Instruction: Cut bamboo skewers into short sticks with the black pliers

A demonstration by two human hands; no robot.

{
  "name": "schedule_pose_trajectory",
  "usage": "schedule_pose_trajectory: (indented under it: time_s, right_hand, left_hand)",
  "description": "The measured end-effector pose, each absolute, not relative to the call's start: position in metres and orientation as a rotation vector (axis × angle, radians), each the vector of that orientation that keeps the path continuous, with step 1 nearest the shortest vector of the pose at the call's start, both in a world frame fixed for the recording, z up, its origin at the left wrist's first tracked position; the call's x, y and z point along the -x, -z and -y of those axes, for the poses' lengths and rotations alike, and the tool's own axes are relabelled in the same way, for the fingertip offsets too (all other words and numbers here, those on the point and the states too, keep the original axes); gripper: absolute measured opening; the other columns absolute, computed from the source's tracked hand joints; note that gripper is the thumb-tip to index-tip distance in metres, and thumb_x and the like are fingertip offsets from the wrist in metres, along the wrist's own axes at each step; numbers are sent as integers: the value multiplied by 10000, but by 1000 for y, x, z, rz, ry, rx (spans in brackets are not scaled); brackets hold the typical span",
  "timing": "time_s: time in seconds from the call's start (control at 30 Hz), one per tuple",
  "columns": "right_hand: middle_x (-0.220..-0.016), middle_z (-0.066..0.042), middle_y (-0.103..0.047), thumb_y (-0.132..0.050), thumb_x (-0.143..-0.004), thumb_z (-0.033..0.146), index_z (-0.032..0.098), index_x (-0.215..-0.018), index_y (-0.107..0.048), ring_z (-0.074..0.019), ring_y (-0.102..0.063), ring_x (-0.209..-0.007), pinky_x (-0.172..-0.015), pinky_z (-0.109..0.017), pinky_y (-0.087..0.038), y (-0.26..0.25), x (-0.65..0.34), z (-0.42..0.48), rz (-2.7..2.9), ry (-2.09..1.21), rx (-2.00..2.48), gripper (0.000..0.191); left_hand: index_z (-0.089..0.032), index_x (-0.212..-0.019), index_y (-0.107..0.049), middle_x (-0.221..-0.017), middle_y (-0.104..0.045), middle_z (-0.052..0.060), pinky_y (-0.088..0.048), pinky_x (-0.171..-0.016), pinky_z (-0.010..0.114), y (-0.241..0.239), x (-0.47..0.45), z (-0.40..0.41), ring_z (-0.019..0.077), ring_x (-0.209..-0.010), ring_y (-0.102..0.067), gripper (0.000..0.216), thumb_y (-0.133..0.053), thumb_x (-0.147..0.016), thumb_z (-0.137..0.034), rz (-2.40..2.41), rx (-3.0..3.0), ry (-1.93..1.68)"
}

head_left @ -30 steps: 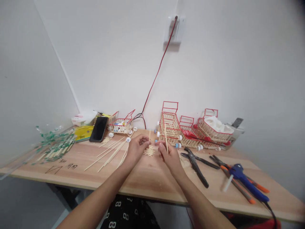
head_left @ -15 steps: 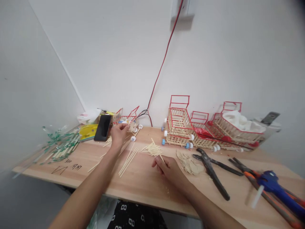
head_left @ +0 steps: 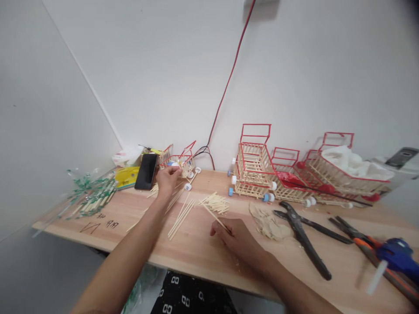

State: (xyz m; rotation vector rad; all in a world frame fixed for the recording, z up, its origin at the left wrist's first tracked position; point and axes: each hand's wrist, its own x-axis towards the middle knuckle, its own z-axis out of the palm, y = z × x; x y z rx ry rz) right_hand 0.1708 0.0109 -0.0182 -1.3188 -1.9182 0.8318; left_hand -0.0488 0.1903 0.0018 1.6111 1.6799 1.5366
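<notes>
My right hand (head_left: 238, 237) is closed around a thin wooden stick (head_left: 210, 211), which points up and left over the tabletop. Just beyond it lies a small pile of short cut sticks (head_left: 218, 203). My left hand (head_left: 166, 179) is at the near side of a small stick-built shopping cart (head_left: 187, 162) with red trim and white cap wheels. Its fingers are pinched together, and what they hold, if anything, is too small to make out. Longer sticks (head_left: 182, 219) lie between the two hands, and more are partly covered by my left forearm.
Larger stick carts (head_left: 255, 168) line the wall. Pliers (head_left: 304, 240), orange-handled cutters (head_left: 356, 237), a blue glue gun (head_left: 396, 255) and a tan flaky heap (head_left: 270, 221) occupy the right. A phone (head_left: 146, 171), yellow packet (head_left: 127, 177) and green-marked stick packages (head_left: 94, 192) lie left.
The view has shifted, so things on the table sit farther right. The stick in my right hand now lies lower, slanting left. My left hand stays by the small cart, pinched.
</notes>
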Motion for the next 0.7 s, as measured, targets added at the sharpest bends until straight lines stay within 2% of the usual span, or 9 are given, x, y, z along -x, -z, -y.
schedule_pose_trajectory:
  time_s: [0.17,0.53,0.7]
  right_hand:
    - [-614,2,-617,-435,-933,305,174,-751,-679,-147,-575,-629,-616,-233,-384,16,-170,-9,1933,-850,1330,331]
    - [-645,2,-612,-427,-931,296,177,-762,-666,-146,-559,-651,-633,-240,-372,16,-170,-9,1942,-870,1329,316]
    - [-602,34,-469,-267,-996,378,189,-801,-575,-125,-456,-590,-589,-237,-342,15,-173,-9,1781,-901,1278,410]
  left_hand:
    - [-144,-755,-741,-717,-732,47,-452,-674,269,-7,47,-187,190,-688,-661,186,-645,-689,-289,-1728,-1626,-1516]
    - [-153,-699,-718,-673,-707,27,-426,-644,269,-10,46,-186,183,-656,-639,170,-639,-688,-303,-1750,-1652,-1501]
    - [-144,-715,-669,-656,-661,6,-419,-596,235,-20,44,-165,140,-617,-589,191,-659,-678,-331,-1468,-1485,-1640]
